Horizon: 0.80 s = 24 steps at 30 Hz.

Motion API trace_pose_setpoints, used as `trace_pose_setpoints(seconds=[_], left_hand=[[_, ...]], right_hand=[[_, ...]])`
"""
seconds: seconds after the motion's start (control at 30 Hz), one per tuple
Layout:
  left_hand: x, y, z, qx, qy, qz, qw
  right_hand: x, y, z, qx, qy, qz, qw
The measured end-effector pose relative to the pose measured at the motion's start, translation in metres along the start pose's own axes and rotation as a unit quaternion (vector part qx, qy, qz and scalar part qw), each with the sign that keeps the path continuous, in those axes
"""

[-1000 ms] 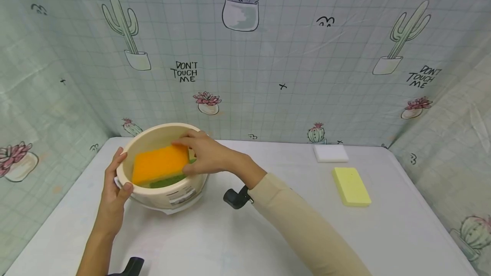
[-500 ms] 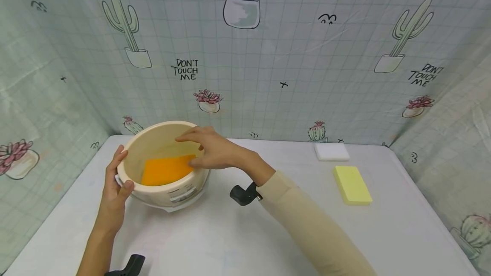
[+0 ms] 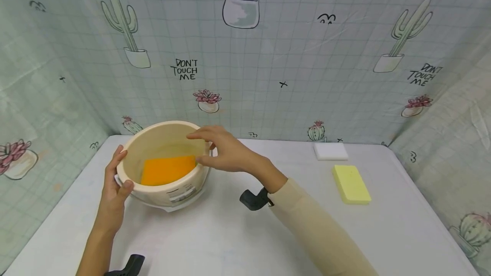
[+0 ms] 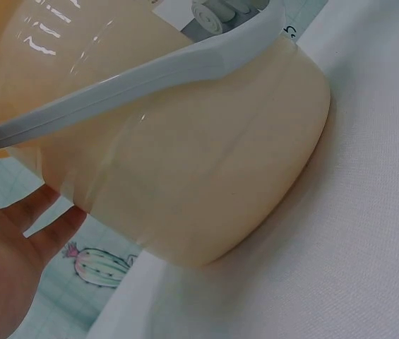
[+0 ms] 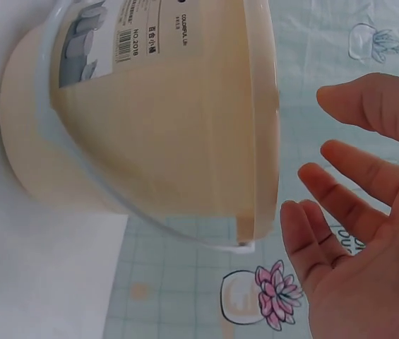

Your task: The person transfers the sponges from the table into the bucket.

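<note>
The bucket [image 3: 159,197] is gripped, seemingly steadied, by the part-hidden left hand [image 3: 114,188]. Beside its rim, the right hand [image 3: 227,150] is loosely spread, empty.

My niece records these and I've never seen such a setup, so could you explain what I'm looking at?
There is no machine here: these are a person's two bare hands. The wide picture comes from a camera worn on the head, looking forward and down. The two closer ones come from cameras worn on each wrist.

On the white table are a cream bucket, a yellow block and a white block. An orange block lies inside the bucket.

The left hand holds the bucket near its rim. The right hand is beside the opposite rim, its fingers spread and holding nothing.
</note>
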<state>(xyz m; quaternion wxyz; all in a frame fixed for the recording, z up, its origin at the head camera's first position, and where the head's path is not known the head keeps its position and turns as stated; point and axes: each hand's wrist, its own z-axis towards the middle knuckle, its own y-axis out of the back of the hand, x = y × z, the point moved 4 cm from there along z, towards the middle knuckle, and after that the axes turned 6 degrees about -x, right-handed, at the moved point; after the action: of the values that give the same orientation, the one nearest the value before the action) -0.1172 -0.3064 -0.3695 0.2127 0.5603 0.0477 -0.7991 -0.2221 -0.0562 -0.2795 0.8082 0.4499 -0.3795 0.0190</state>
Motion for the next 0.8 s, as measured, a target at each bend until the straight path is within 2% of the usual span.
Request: trace_pose_setpoints(seconds=[0.13, 0.27, 0.43, 0.8], left_hand=[[0.0, -0.001, 0.0, -0.003, 0.003, 0.016, 0.9999], [-0.001, -0.001, -0.001, -0.003, 0.001, 0.005, 1.0], [0.0, 0.001, -0.001, -0.004, 0.003, -0.016, 0.9999], [0.001, 0.001, -0.001, 0.002, 0.001, -0.006, 1.0]], right_hand=[[-0.007, 0.008, -0.014, -0.032, -0.009, 0.0, 0.999], [-0.015, 0.015, -0.03, -0.064, -0.006, 0.002, 0.998], [-0.024, 0.018, -0.049, -0.08, 0.006, -0.006, 0.997], [-0.052, 0.027, -0.096, -0.133, 0.002, -0.032, 0.991]])
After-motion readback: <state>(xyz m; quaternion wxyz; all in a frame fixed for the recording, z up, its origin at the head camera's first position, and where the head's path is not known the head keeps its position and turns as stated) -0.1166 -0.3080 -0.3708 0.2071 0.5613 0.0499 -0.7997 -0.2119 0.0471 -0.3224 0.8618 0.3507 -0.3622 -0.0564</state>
